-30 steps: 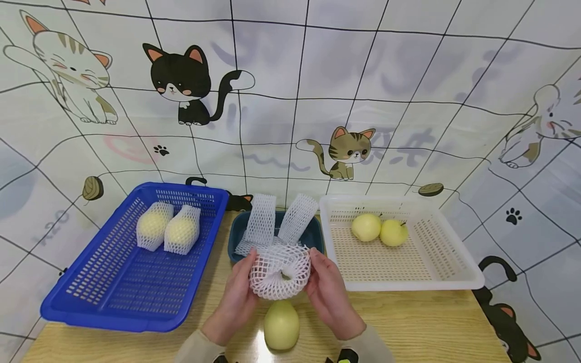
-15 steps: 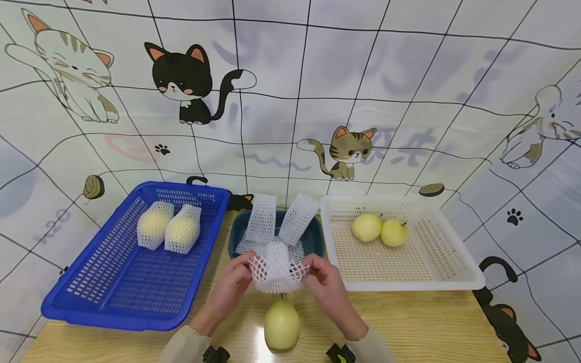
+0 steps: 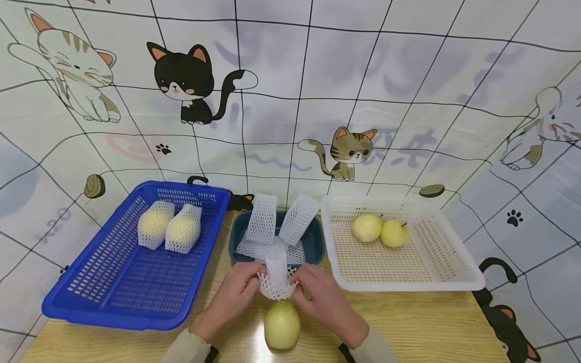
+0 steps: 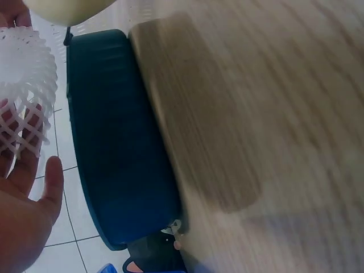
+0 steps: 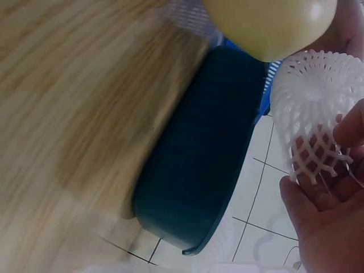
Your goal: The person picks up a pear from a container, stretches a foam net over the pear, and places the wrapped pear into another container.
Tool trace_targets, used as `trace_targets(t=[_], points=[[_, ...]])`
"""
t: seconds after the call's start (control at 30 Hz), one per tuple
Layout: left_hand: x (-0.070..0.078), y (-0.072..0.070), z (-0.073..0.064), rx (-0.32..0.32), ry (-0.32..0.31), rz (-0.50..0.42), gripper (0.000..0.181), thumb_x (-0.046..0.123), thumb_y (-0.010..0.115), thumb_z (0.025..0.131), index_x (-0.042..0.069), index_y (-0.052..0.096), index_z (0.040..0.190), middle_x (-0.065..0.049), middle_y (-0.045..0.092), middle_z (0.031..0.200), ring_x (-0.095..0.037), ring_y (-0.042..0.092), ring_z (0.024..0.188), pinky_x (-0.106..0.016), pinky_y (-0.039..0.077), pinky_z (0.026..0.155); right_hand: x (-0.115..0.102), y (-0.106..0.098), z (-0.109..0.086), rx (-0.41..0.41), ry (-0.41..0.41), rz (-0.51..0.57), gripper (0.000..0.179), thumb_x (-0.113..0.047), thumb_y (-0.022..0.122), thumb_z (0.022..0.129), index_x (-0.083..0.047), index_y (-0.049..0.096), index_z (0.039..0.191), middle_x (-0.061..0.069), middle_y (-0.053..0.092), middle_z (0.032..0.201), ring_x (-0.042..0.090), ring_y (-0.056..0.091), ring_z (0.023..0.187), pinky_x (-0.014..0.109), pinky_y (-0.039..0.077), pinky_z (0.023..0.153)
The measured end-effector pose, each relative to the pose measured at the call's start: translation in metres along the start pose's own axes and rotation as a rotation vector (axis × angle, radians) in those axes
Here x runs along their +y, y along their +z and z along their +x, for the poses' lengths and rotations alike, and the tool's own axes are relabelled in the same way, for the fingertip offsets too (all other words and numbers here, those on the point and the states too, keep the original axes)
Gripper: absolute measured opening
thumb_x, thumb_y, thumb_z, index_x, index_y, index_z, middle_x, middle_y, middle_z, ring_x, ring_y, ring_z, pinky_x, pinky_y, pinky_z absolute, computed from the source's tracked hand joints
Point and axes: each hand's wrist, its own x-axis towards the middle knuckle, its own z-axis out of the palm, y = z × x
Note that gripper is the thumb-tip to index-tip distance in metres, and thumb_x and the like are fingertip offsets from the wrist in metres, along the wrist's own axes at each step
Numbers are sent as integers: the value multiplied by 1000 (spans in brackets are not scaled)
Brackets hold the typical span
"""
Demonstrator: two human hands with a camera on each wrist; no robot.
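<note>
A white foam fruit net (image 3: 277, 290) is held between both hands, just in front of the teal bin. My left hand (image 3: 233, 290) pinches its left edge, and my right hand (image 3: 320, 297) pinches the right edge. Its rim is folded back, with a narrow tube rising from the middle. In the right wrist view, fingers show through the mesh of the foam net (image 5: 315, 102). A pale yellow-green, apple-like fruit (image 3: 282, 325) sits on the table right below the net, between the wrists. No hand touches it.
Behind the hands, the teal bin (image 3: 314, 242) holds more foam nets (image 3: 262, 219). At left, a blue basket (image 3: 136, 297) contains two netted fruits (image 3: 182, 229). A white basket (image 3: 408, 285) with two bare fruits (image 3: 366, 228) stands right. A cat-print cloth (image 3: 272, 116) hangs behind.
Both hands have shifted from cupping the net's sides to pinching its rim, and have drawn closer together. The net looks narrower, its tube now upright. The fruit on the table has stayed put.
</note>
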Motion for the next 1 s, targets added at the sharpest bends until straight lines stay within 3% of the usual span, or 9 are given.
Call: trace_targets(t=[0.23, 0.33, 0.5, 0.67, 0.8, 1.0], points=[[-2, 8, -3, -43, 12, 145, 25, -5, 59, 84, 19, 63, 87, 13, 62, 80, -6, 61, 78, -40, 52, 79, 3, 4, -4, 0, 16, -51, 20, 2, 65, 81, -14, 65, 92, -7, 60, 90, 7, 56, 78, 21, 49, 70], [-1, 11, -5, -69, -19, 171, 23, -4, 61, 86, 19, 64, 90, 13, 63, 83, -7, 62, 78, -38, 53, 77, 4, 6, -5, -16, 35, -44, 21, 3, 68, 81, -14, 65, 92, -7, 60, 89, 6, 56, 77, 20, 49, 69], [-1, 13, -8, -110, -108, 120, 25, -5, 61, 89, 19, 66, 95, 11, 67, 90, -7, 62, 80, -33, 53, 72, 4, 6, -9, -50, 84, -52, 22, 3, 72, 81, -14, 63, 92, -7, 59, 86, 5, 55, 74, 21, 49, 66], [0, 12, -10, -193, -171, 86, 24, -3, 60, 93, 20, 64, 97, 11, 66, 94, -4, 60, 85, -32, 53, 75, 4, 4, -14, -117, 161, -84, 20, 2, 72, 81, -14, 65, 92, -6, 63, 86, 7, 59, 76, 25, 52, 66], [-1, 10, -13, -242, -175, 71, 22, -1, 61, 95, 21, 63, 97, 13, 64, 93, -3, 59, 85, -31, 53, 75, 4, 2, -20, -164, 174, -90, 18, 0, 71, 82, -14, 65, 91, -6, 64, 87, 9, 61, 78, 28, 52, 66], [-1, 7, -20, -284, -123, 58, 23, -2, 62, 95, 20, 67, 102, 12, 66, 98, -5, 63, 91, -33, 55, 80, 6, 0, -28, -172, 161, -66, 19, 0, 72, 80, -15, 65, 90, -8, 65, 85, 6, 60, 77, 24, 51, 66]])
